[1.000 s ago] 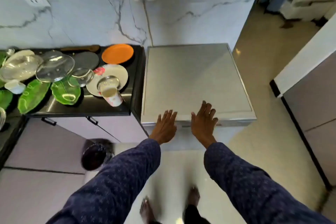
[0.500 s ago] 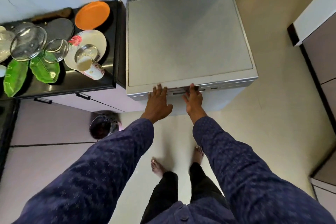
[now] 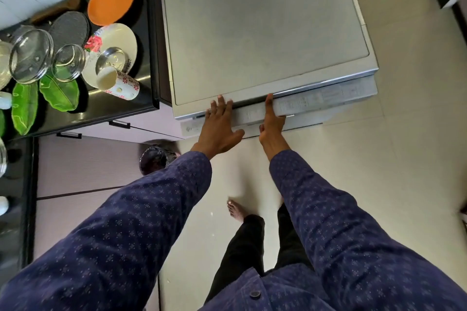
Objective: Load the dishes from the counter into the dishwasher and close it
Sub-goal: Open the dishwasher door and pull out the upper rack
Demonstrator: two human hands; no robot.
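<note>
Big grey dishwasher (image 3: 265,30) standing right beside the black counter (image 3: 101,111), side touching side. Door (image 3: 313,106) tipped out a little at the top, with a dark gap along the front edge under the flat lid. Lots of bare pale floor (image 3: 404,159) in front and off to the right. A dark bin (image 3: 156,159) on the floor near the left front corner, down by the cupboard doors.

Left hand (image 3: 218,131) flat and spread, fingers straight, tips up on the front edge of the top, palm over the strip of the door. Thumb sticking out to the side. Holding nothing.

Right hand (image 3: 271,124) turned on its side against the top of the door, fingers long and close together, reaching up to the gap. Whether tucked round the edge: cannot tell.

Dishes all up on the counter: orange plate (image 3: 111,0) at the back, flowered plate (image 3: 113,50) in front of it with a small steel bowl (image 3: 111,59) on top, a patterned cup (image 3: 118,82) lying on its side, two glass lids (image 3: 48,58), green leaf dishes (image 3: 59,93) near the front edge.
</note>
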